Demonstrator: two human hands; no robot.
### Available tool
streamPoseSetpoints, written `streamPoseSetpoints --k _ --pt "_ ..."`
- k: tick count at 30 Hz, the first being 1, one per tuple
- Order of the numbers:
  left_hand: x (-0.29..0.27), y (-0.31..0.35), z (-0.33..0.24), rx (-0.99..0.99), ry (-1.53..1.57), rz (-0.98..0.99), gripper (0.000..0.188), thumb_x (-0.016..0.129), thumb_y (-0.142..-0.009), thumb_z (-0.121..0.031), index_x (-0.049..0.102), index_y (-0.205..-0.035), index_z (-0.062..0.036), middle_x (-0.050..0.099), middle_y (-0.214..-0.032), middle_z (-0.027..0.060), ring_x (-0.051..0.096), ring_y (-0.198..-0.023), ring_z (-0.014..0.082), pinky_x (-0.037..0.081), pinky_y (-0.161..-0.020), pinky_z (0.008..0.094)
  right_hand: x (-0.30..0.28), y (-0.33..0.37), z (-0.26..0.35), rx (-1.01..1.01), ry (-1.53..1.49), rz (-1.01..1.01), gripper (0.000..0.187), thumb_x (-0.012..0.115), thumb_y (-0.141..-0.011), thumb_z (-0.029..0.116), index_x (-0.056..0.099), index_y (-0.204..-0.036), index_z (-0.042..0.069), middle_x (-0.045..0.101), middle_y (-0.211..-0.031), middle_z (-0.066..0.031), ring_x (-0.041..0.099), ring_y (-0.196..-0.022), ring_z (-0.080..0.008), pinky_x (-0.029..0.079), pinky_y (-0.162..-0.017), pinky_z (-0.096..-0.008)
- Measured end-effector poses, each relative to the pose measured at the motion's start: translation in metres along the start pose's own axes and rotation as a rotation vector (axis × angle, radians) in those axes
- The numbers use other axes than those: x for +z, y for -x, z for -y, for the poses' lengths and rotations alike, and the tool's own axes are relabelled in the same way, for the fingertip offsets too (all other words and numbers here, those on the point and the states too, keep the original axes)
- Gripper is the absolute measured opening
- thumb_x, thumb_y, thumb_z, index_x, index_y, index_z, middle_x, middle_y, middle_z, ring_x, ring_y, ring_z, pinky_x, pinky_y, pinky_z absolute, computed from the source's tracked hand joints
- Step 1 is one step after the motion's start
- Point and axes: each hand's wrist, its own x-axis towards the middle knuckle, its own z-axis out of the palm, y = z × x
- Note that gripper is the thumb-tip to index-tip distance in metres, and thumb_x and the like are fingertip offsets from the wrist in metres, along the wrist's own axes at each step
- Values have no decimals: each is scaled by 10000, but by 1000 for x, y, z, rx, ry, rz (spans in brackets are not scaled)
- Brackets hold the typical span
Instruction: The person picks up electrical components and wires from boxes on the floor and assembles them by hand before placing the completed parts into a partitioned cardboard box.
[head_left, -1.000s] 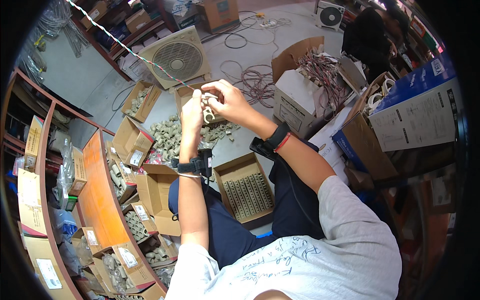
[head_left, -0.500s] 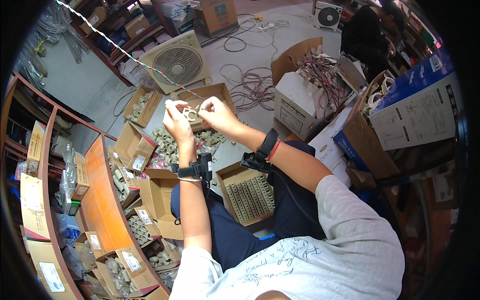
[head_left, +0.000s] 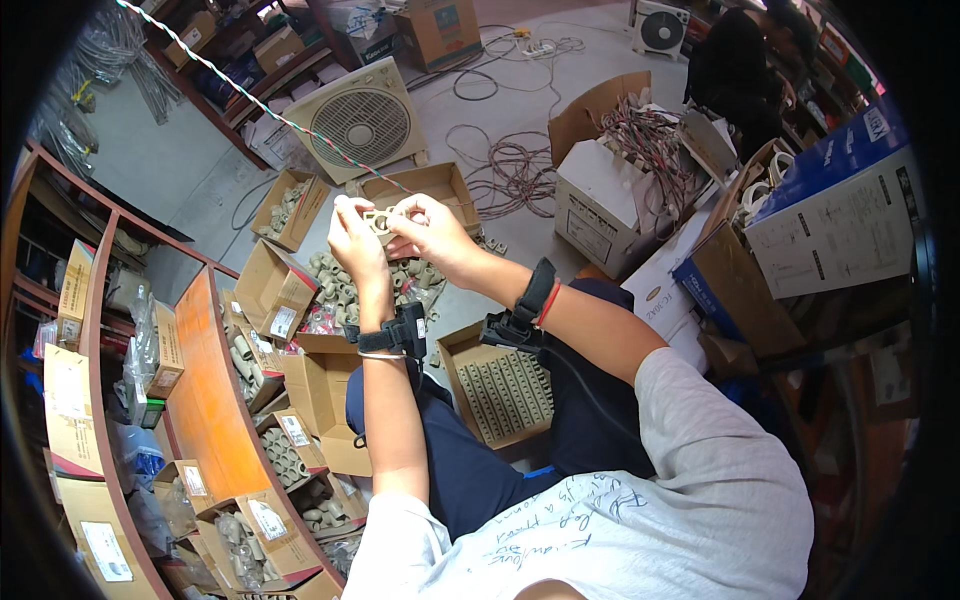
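In front of me, over an open carton, my left hand (head_left: 355,245) pinches a small beige plastic pipe clip (head_left: 378,223) with a round opening. The fingers of my right hand (head_left: 430,232) close on its other side, so both hands grip it. Whether it is one piece or two joined cannot be made out. Below my hands lies a loose pile of beige pipe fittings (head_left: 420,280). Between my legs stands a cardboard box (head_left: 452,352) with tight rows of similar beige clips (head_left: 505,397).
A twisted coloured wire (head_left: 290,124) slants down towards my hands. Open cartons of fittings (head_left: 283,455) line the orange shelf (head_left: 205,385) on the left. A box fan (head_left: 362,120) stands ahead, tangled cable (head_left: 520,175) beside it. Someone in dark clothes (head_left: 735,75) sits far right.
My right hand has come closer to my left, and its fingers now wrap the clip's right side. The clip has turned slightly. The whole view has shifted a little.
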Motion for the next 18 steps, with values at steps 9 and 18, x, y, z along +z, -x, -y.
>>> streamPoseSetpoints --k 9,18 --pt "1 7 -13 -49 -7 -42 380 394 -974 -278 527 -727 -22 516 -669 8 446 -581 99 364 -535 252 6 5 -12 -119 -6 5 310 690 -808 111 458 -999 33 553 -845 -54 589 -754 -116 512 -633 -257" --pt "1 4 -1 44 -308 98 386 458 -953 -331 593 -797 -4 588 -646 58 530 -594 127 436 -577 294 0 -6 -6 -135 48 -136 269 649 -841 124 474 -1021 25 584 -896 -78 603 -754 -125 522 -667 -274"
